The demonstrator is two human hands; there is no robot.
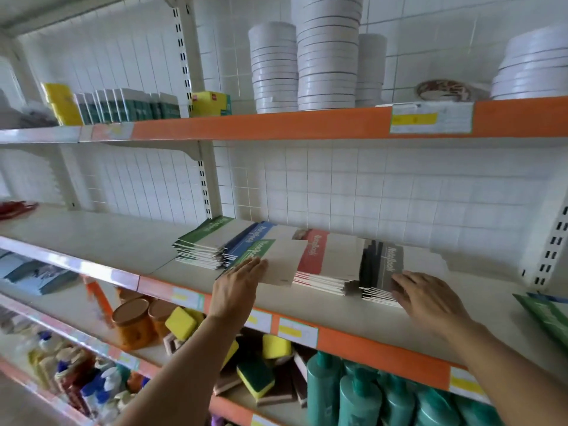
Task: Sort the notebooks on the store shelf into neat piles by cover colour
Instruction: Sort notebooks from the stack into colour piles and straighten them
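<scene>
On the middle shelf [430,305] the notebooks lie in a row of piles: a green-banded pile [203,244] at the far left, a blue-banded pile [249,241] beside it, a red-banded pile [325,262] in the middle and a dark grey pile [381,269] to the right. One stray green-banded notebook [270,259] lies across the blue pile and the red pile, out of place.

The left hand [236,284] lies flat on the near corner of that stray, fingers straight, its grip wide and holding nothing. The right hand [427,293] rests with spread fingers on the near edge of the grey pile, also holding nothing.

The step in hand looks to be moving the stray onto the green pile. Done well, the left hand would slide it leftward clear of the blue pile, then lift it and set it square on the green one, band matching band. The right hand's pressure should stay light, only steadying the grey pile so it does not fan.
</scene>
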